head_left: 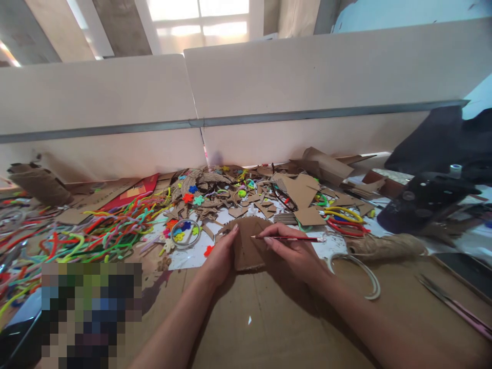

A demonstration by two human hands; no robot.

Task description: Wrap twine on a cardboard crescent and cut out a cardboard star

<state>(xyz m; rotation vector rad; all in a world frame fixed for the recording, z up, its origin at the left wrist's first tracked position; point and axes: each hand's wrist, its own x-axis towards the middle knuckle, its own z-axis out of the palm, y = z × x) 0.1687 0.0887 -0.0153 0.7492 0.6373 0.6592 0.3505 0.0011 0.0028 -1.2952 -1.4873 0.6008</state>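
Observation:
A brown cardboard piece (246, 251) with a rounded far edge is tilted up in front of me. My left hand (220, 259) grips its left side, with the thumb lying on the face. In my right hand (290, 251) is a red and black pencil (286, 238), held in a writing grip. The pencil's tip points left and is at the cardboard's surface; whether it touches I cannot tell. Faint lines show on the cardboard. Just beyond it lie cardboard scraps (265, 209) and small coloured flower shapes (188, 197).
Tangled pipe cleaners (115, 230) cover the left side. A twine roll (388, 247), a white ring (374, 279), scissors (449, 302) and red-handled pliers (348, 225) lie to the right. A clear ring (185, 245) sits left of the cardboard. A white partition (307, 77) stands behind.

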